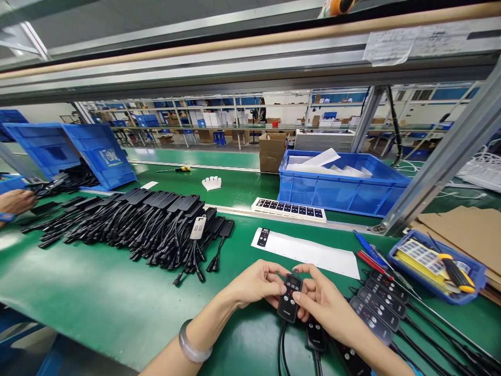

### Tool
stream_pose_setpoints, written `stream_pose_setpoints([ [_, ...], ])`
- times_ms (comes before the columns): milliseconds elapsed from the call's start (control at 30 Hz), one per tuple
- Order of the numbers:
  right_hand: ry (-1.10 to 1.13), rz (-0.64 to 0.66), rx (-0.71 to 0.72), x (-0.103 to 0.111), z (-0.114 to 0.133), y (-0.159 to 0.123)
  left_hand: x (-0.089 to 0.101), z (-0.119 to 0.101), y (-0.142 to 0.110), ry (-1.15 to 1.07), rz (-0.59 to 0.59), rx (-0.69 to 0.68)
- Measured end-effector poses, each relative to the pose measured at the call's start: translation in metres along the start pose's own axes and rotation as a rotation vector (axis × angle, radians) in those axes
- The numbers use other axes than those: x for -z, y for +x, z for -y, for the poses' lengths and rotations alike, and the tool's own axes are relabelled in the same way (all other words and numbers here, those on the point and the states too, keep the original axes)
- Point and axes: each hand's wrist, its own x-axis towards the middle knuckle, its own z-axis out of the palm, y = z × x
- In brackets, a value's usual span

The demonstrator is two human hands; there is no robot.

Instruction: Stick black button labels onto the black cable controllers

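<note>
Both my hands hold one small black controller box (288,309) with two cables hanging from its lower end. My left hand (258,284) grips its left side, the thumb on its face. From the right, my right hand (323,300) pinches it, with the thumb pressed on the front label and a finger at the top loop. A similar controller (315,334) lies just below, partly hidden by my right hand. Beyond my hands lies a white backing strip (313,255) with one black label (263,237) at its left end.
Black cabled boxes (156,219) are piled at left, near another person's hand (18,202) and blue bins (97,156). Finished-looking controllers (379,308) line up at right, beside pliers (371,253) and a small tray (465,297). Behind stand a label sheet (270,204) and blue crate (332,190).
</note>
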Motion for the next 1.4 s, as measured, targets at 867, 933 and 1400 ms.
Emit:
stream_pose_setpoints([
  [867,-0.637,-0.041,0.16,0.006,-0.006,0.001,0.011,0.001,0.004,0.725,-0.22,-0.161],
  [933,-0.793,-0.057,0.207,0.006,-0.002,0.002,0.02,0.002,0.007,0.876,-0.439,-0.2],
  [1400,-1.036,-0.322,0.196,-0.006,0.009,0.162,0.064,0.018,0.03,1.161,-0.566,-0.217],
])
